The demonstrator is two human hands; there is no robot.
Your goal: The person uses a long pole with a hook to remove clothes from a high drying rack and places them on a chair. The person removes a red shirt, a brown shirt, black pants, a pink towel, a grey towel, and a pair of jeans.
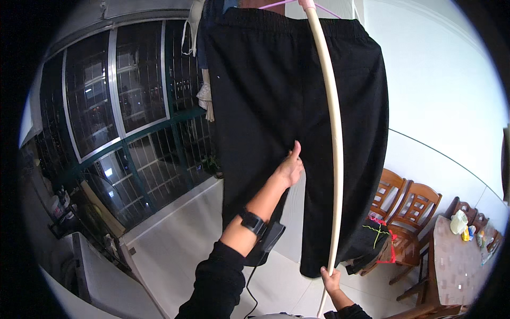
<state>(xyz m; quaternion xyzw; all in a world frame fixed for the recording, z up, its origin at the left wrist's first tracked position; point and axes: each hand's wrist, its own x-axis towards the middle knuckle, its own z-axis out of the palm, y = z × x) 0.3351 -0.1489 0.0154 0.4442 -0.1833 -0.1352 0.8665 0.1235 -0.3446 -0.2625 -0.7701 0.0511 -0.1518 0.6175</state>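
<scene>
Black trousers [255, 90] with an elastic waistband hang in front of me on a pink hanger [276, 4]. My left hand [290, 168] is at the inner leg of the trousers, below the crotch. Its thumb points up, apart from the partly hidden fingers; no grip on the cloth shows. A long cream pole [336, 143] runs up in front of the trousers to a pink end piece [306, 3] by the hanger. Low on this pole, my right hand [331, 280] is closed around it. On my left wrist is a black watch-like device [254, 223].
Other clothes [204, 95] hang behind at the left, before a barred window [117, 85]. A white appliance [109, 271] stands at lower left. Wooden chairs [411, 207] and a table [459, 266] with bags are at right. A black cable [248, 287] hangs by my left arm.
</scene>
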